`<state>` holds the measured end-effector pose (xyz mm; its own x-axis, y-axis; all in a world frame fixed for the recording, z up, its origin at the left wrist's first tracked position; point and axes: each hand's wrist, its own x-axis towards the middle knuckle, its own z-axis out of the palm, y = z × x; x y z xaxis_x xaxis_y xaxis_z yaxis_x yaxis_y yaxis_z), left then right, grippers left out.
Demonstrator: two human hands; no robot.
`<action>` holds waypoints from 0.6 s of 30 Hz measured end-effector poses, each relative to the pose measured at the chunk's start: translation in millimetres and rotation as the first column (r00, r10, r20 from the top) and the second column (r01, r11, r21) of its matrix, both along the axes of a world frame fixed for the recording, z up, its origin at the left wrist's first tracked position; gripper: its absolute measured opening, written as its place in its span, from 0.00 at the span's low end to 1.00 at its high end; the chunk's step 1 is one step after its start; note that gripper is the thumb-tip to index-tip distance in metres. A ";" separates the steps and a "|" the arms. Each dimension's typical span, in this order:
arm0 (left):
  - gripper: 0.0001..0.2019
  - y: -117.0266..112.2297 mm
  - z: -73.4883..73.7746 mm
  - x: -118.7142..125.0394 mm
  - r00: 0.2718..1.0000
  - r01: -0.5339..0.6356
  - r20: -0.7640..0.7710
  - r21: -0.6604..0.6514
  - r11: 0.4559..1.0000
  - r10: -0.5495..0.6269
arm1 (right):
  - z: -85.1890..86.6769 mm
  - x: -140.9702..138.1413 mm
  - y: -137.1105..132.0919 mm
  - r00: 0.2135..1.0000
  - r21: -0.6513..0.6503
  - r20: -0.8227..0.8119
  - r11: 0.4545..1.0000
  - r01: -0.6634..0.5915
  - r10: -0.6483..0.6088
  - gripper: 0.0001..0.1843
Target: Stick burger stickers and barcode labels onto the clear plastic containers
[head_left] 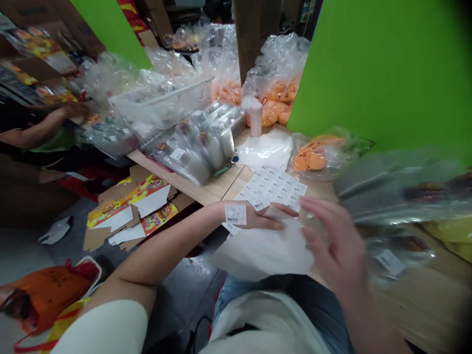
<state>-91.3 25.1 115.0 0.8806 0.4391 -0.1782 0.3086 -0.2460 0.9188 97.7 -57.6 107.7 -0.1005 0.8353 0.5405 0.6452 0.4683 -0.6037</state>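
My left hand (263,217) is closed on a blank white backing sheet (265,250), which droops over my lap. A printed label (235,215) with a barcode sticks to the back of my left wrist. Just beyond that hand lies a sheet of barcode labels (275,186), partly covered by my fingers. My right hand (337,241), blurred by motion, is at the right end of the backing sheet. Its thumb and forefinger are apart, and I see nothing between them. A clear plastic pack with a label (391,262) lies to its right.
Clear plastic packs (195,147) line the table's left side, before a white basket (162,105). Bagged orange pieces (311,155) and a pink cup (255,118) are farther back. Green panel (387,73) at right. A co-worker's arm (44,128) shows at left. Flattened cartons (129,209) lie below.
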 end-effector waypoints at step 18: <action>0.46 45.6 43.6 24.4 0.916 0.241 -0.351 0.099 0.966 -0.192 | -9.9 24.2 10.5 0.968 -0.326 -0.249 0.939 -0.112 0.029 0.25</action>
<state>-66.9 70.7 158.6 0.8555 0.2856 -0.4318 0.5176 -0.4575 0.7230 122.0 -47.1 97.8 -0.0701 0.9669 0.2455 0.4366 0.2510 -0.8639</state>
